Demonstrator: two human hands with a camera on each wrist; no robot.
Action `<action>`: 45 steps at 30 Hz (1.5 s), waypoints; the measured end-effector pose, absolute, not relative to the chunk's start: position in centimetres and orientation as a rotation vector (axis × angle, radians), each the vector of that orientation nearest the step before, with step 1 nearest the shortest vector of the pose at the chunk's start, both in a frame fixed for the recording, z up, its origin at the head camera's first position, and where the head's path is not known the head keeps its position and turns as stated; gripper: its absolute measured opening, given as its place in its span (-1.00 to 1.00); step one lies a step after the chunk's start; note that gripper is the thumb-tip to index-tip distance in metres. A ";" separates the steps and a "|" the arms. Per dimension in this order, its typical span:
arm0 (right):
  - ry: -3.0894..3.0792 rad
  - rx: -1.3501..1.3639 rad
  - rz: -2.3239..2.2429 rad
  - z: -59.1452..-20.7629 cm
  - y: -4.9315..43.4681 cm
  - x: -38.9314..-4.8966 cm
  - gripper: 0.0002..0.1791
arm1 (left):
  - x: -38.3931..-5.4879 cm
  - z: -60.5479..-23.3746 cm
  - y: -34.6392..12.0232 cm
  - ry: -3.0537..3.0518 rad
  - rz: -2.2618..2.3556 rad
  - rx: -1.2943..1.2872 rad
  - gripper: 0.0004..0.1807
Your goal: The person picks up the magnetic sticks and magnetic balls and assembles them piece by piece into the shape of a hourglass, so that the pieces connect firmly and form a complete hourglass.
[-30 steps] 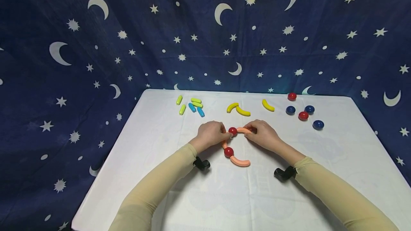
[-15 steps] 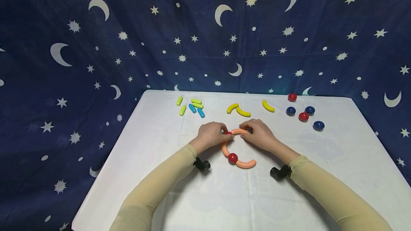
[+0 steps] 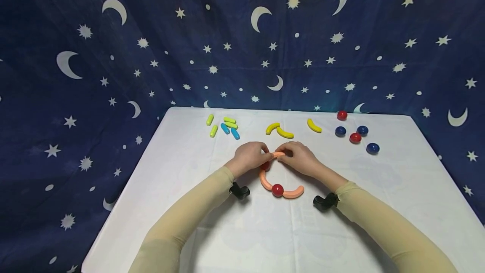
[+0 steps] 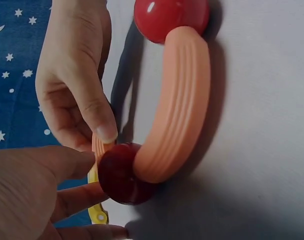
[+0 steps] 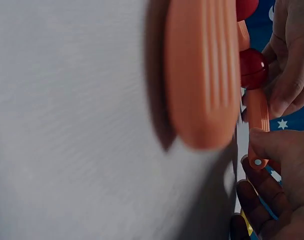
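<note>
An open loop of orange curved magnetic rods and red balls lies on the white table. My left hand (image 3: 251, 156) pinches the upper red ball (image 4: 124, 172), partly hidden by the fingers in the head view. My right hand (image 3: 301, 158) pinches the short top orange rod (image 5: 258, 112) between thumb and fingers, and that rod meets the upper ball. From this ball the left curved rod (image 4: 179, 107) runs down to the lower red ball (image 3: 278, 190). Another orange rod (image 3: 293, 192) extends right from the lower ball, its far end free.
Several green rods (image 3: 214, 131) and two blue rods (image 3: 235, 133) lie at the back left of the table (image 3: 257, 239). Yellow curved rods (image 3: 285, 132) are behind the hands. Red balls (image 3: 355, 138) and dark blue balls (image 3: 373, 148) sit at the back right.
My right hand has moved left with the top rod, toward my left hand. The lower red ball and its end rod have swung right and slightly nearer. My left hand has hardly moved.
</note>
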State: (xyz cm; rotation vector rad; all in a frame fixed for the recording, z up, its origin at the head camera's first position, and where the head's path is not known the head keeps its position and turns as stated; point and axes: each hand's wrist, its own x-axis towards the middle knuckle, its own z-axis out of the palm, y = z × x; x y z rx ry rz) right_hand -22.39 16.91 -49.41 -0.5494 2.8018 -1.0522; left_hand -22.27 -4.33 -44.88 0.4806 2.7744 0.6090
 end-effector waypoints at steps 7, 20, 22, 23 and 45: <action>2.763 -0.575 -1.091 -49.2 16.3 -22.6 -0.71 | -22.3 -44.8 -4.2 2.761 0.615 0.500 -0.70; 2.726 -0.524 -1.131 -49.3 16.2 -22.5 -0.69 | -22.2 -45.4 -4.3 2.821 0.529 0.530 -0.70; 2.721 -0.507 -1.139 -49.3 16.4 -22.3 -0.67 | -22.2 -45.4 -4.3 2.822 0.533 0.537 -0.72; 2.719 -0.494 -1.143 -49.2 16.6 -22.3 -0.66 | -22.2 -45.4 -4.3 2.824 0.530 0.535 -0.72; 3.136 0.161 -1.120 -45.1 33.0 -21.5 -0.55 | -21.9 -45.5 -4.0 2.819 0.542 0.503 -0.77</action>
